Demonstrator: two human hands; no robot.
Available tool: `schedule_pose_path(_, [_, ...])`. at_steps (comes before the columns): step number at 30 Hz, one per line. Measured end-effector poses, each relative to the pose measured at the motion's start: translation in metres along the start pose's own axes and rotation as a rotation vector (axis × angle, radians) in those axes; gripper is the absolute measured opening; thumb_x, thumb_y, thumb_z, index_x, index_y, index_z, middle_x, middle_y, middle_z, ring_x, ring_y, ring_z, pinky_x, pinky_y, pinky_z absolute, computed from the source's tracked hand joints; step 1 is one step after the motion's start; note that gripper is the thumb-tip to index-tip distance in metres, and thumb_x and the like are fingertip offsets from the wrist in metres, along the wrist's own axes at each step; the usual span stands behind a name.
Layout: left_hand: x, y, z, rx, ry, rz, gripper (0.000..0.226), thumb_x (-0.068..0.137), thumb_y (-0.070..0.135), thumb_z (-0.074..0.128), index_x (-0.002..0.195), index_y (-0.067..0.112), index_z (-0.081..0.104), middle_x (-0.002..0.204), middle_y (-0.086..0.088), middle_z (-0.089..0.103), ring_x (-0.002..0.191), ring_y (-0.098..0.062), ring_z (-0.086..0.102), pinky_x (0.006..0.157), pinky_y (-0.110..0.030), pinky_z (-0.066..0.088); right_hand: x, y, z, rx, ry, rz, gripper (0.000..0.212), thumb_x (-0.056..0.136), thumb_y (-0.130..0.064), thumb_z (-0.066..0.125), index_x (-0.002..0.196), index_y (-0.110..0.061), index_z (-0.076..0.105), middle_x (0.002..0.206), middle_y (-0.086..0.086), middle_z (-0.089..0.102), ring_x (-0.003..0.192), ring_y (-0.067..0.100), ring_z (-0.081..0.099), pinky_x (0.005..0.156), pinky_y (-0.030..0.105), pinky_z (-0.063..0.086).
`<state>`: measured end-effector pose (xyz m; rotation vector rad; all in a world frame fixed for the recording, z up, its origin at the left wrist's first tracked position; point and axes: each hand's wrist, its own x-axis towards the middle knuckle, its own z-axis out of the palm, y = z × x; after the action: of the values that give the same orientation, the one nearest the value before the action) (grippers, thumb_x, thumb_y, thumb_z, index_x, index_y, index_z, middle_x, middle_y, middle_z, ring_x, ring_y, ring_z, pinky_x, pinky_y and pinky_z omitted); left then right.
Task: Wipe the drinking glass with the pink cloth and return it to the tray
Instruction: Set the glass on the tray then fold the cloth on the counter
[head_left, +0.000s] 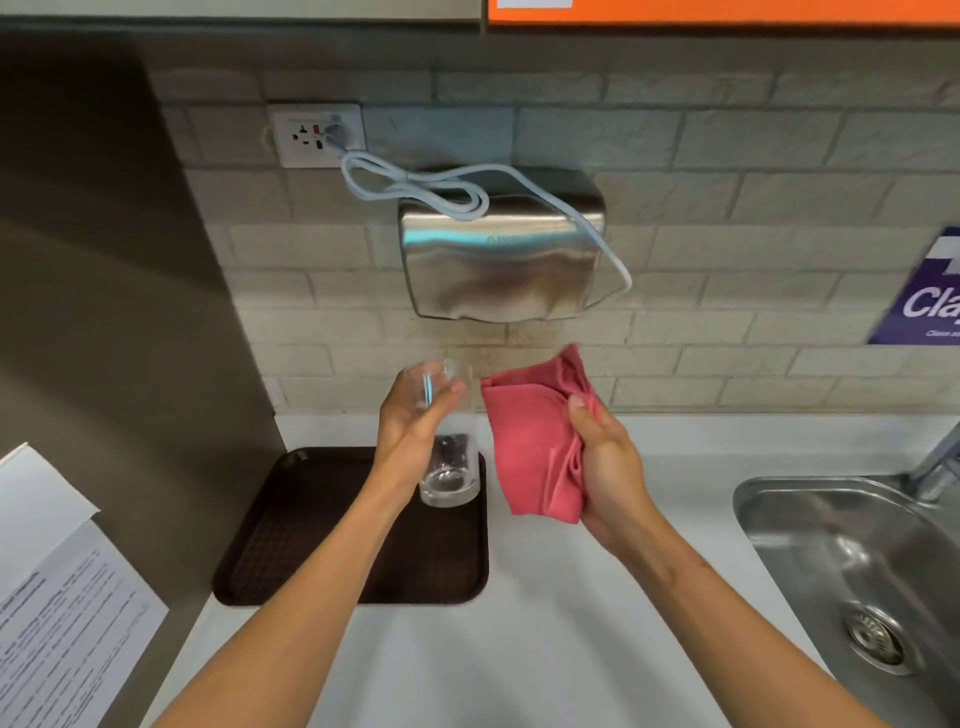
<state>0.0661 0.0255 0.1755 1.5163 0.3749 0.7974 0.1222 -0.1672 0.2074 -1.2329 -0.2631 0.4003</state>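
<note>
While both bare forearms reach forward over the white countertop (519, 649), the left hand (410, 421) holds a clear drinking glass (449, 441) upright in the air, fingers and thumb wrapped round its upper half. The glass's thick base shows against the far right corner of the dark brown tray (322, 545), but whether it touches the tray I cannot tell. Just to the right, the right hand (605, 467) grips a bunched pink cloth (535, 441), fingers closed over its folds with the thumb pressed on top; cloth and glass sit close together, seemingly just apart. At the near left edge lies a printed paper sheet (62, 623). On the right, a stainless steel sink (831, 545) is sunk into the counter, its drain strainer (872, 636) visible and part of a tap (935, 462) at its far corner. Farther back, on the pale brick-tile wall, a stainless hand dryer (498, 260) hangs, its white cable (415, 187) looped on top and plugged into a wall socket (317, 135). A purple sign (930, 296) sits at the right edge.
</note>
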Motion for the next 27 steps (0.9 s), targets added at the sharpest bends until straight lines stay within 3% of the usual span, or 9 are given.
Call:
schedule_pose_path(3, [-0.003, -0.041, -0.013, 0.091, 0.035, -0.136, 0.047, 0.083, 0.021, 0.092, 0.123, 0.018, 0.069, 0.122, -0.006, 0.074, 0.107, -0.011, 0.070, 0.084, -0.015, 0.052, 0.002, -0.003, -0.012, 0.092, 0.052, 0.046, 0.022, 0.110, -0.023, 0.049, 0.116, -0.027, 0.071, 0.097, -0.004, 0.082, 0.091, 0.016, 0.076, 0.099, 0.044, 0.057])
schedule_pose_path(6, [-0.009, -0.074, -0.020, 0.188, 0.024, -0.227, 0.061, 0.072, 0.014, 0.099, 0.124, 0.016, 0.068, 0.121, -0.001, 0.074, 0.109, -0.015, 0.073, 0.088, -0.022, 0.058, 0.000, -0.001, -0.019, 0.081, 0.077, 0.068, 0.022, 0.109, -0.023, 0.051, 0.114, -0.026, 0.072, 0.102, -0.001, 0.080, 0.088, 0.016, 0.074, 0.093, 0.042, 0.057])
schedule_pose_path(9, [-0.017, -0.101, -0.024, 0.336, -0.026, -0.246, 0.068, 0.062, 0.022, 0.104, 0.120, 0.020, 0.068, 0.116, 0.002, 0.076, 0.112, -0.022, 0.075, 0.098, -0.038, 0.062, -0.002, 0.002, -0.024, 0.114, 0.077, 0.094, 0.026, 0.110, -0.023, 0.050, 0.126, -0.019, 0.069, 0.105, 0.002, 0.079, 0.089, 0.016, 0.075, 0.091, 0.040, 0.057])
schedule_pose_path(12, [-0.027, -0.115, -0.025, 0.455, -0.068, -0.257, 0.074, 0.065, 0.021, 0.103, 0.128, 0.016, 0.065, 0.114, 0.003, 0.072, 0.109, -0.019, 0.072, 0.090, -0.025, 0.059, -0.004, 0.003, -0.027, 0.159, 0.084, 0.123, 0.027, 0.110, -0.024, 0.050, 0.128, -0.017, 0.069, 0.103, 0.001, 0.081, 0.091, 0.016, 0.077, 0.095, 0.040, 0.058])
schedule_pose_path(14, [-0.035, -0.123, -0.027, 0.479, -0.084, -0.276, 0.074, 0.066, 0.019, 0.103, 0.128, 0.013, 0.063, 0.116, 0.000, 0.070, 0.110, -0.018, 0.070, 0.086, -0.019, 0.054, -0.004, 0.002, -0.030, 0.189, 0.086, 0.133, 0.026, 0.110, -0.024, 0.050, 0.125, -0.017, 0.069, 0.097, -0.001, 0.082, 0.086, 0.013, 0.078, 0.090, 0.038, 0.059])
schedule_pose_path(22, [-0.047, -0.143, -0.032, 0.504, -0.100, -0.310, 0.074, 0.065, 0.013, 0.103, 0.122, 0.020, 0.057, 0.126, -0.003, 0.067, 0.119, -0.018, 0.066, 0.099, -0.027, 0.055, -0.006, 0.007, -0.033, 0.215, 0.079, 0.171, 0.027, 0.109, -0.025, 0.051, 0.127, -0.015, 0.069, 0.100, 0.002, 0.082, 0.089, 0.016, 0.078, 0.093, 0.040, 0.059])
schedule_pose_path(27, [-0.048, -0.148, -0.027, 0.492, -0.097, -0.317, 0.077, 0.065, 0.014, 0.103, 0.126, 0.016, 0.056, 0.126, -0.002, 0.065, 0.119, -0.018, 0.064, 0.099, -0.026, 0.053, -0.007, 0.011, -0.033, 0.225, 0.069, 0.185, 0.025, 0.109, -0.025, 0.051, 0.122, -0.016, 0.070, 0.098, 0.002, 0.082, 0.086, 0.015, 0.078, 0.096, 0.041, 0.058])
